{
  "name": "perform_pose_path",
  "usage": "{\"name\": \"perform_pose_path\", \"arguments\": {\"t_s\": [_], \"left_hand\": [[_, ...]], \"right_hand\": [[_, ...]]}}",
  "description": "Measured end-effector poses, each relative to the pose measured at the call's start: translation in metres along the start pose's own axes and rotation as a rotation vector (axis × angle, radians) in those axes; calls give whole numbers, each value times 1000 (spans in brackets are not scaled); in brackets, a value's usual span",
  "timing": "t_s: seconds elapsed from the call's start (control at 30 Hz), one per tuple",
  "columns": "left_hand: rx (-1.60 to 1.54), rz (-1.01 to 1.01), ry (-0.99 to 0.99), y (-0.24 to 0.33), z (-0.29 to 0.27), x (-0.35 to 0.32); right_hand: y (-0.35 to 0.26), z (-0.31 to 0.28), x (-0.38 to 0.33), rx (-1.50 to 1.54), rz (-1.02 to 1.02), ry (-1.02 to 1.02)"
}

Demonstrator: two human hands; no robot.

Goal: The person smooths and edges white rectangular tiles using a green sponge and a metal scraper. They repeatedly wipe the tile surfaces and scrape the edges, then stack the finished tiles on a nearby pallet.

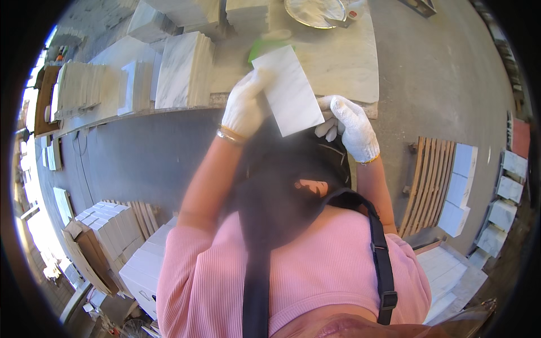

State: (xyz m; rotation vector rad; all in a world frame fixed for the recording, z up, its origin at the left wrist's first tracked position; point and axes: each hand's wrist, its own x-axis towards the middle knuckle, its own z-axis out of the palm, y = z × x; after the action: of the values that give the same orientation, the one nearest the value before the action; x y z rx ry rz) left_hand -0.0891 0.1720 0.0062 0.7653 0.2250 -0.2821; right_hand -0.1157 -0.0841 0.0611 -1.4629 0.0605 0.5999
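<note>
A rectangular white marble tile (288, 91) with faint grey veins is tilted in front of my body, near the table's front edge. My left hand (245, 104), in a white knit glove, is closed on the tile's left edge, its thumb side along the face. My right hand (356, 128), gloved the same way, has its fingers curled and meets the tile's lower right edge. Some of the fingertips are hidden behind the tile. Just beyond the tile's upper end, a green object (265, 48) lies on the table, partly covered.
The stone-topped table (349, 62) carries a stack of marble tiles (183, 70), more stacks (84, 87) at left, and a round metal-rimmed pan (315, 12) of white material. A wooden pallet (426, 186) with white boxes (461, 174) stands right; cartons (110, 225) stand lower left.
</note>
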Motion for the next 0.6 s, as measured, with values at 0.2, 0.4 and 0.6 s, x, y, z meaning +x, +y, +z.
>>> {"name": "perform_pose_path", "arguments": {"t_s": [0.2, 0.4, 0.6], "left_hand": [[-132, -41, 59, -14, 6, 7], [151, -322, -104, 7, 27, -19], [900, -65, -176, 67, 60, -31]], "right_hand": [[-1, 29, -12, 87, -131, 108], [-15, 17, -5, 133, -172, 270], [-54, -16, 3, -88, -210, 220]]}}
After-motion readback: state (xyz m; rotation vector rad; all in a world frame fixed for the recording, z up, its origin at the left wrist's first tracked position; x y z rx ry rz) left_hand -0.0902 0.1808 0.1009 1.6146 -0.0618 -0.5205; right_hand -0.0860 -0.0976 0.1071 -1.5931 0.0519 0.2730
